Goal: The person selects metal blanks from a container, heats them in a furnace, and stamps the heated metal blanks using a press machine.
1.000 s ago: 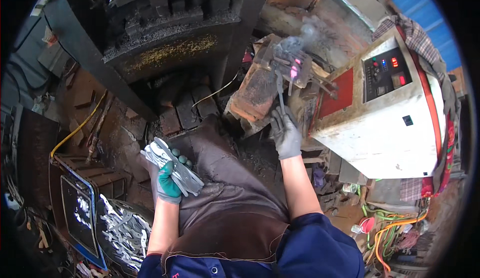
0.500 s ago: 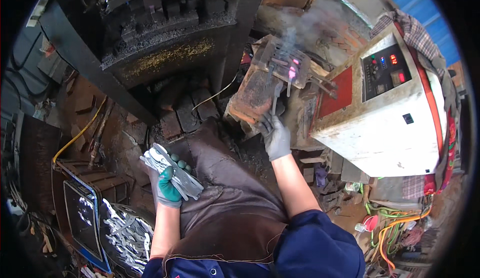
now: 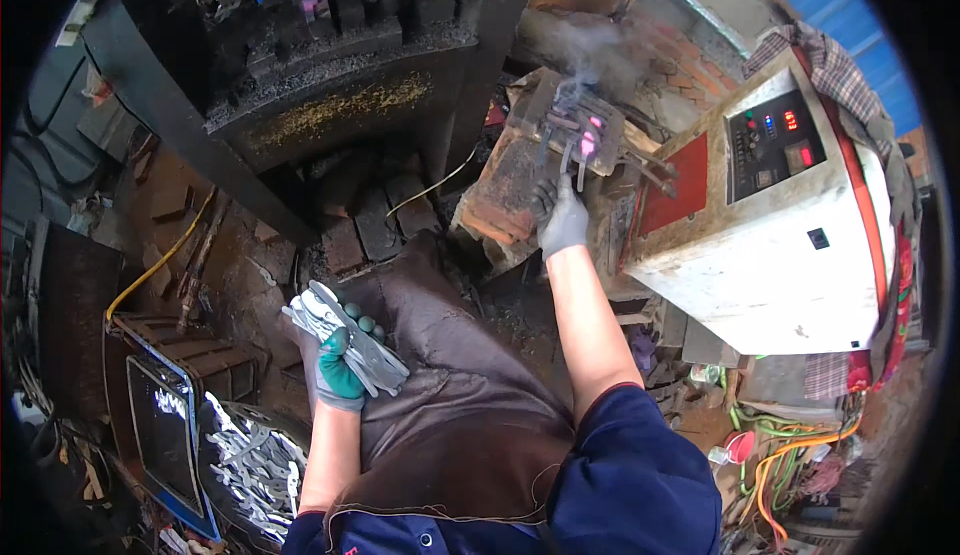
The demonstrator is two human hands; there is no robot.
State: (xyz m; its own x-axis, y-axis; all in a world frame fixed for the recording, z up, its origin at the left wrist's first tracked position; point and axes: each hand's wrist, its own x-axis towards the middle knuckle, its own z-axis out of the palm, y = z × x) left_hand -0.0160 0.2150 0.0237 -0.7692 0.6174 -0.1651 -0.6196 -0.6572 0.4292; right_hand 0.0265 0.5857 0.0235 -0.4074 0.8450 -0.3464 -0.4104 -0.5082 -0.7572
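My left hand (image 3: 341,373), in a grey glove with green palm and fingers, is closed round a bundle of flat grey metal blanks (image 3: 318,310) above my lap. My right hand (image 3: 564,223), in a grey glove, reaches forward to the far right. Its fingers pinch the near end of one slim metal blank (image 3: 567,158), whose far end points into a smoking heating block (image 3: 603,163). Beside that blank, the glowing pink ends of other blanks (image 3: 589,135) stick out of the block. A brick (image 3: 500,190) stands just left of my right hand.
A white control cabinet (image 3: 770,285) with a lit panel stands at right. At far left is a heavy dark press frame (image 3: 340,125). A basket of loose metal blanks (image 3: 250,465) sits at lower left. Orange and green hoses (image 3: 775,465) lie at lower right.
My right hand has moved forward and slightly right, carrying the blank up to the heating block. My left hand stays nearly still with its bundle. A small pink glow now shows in the press.
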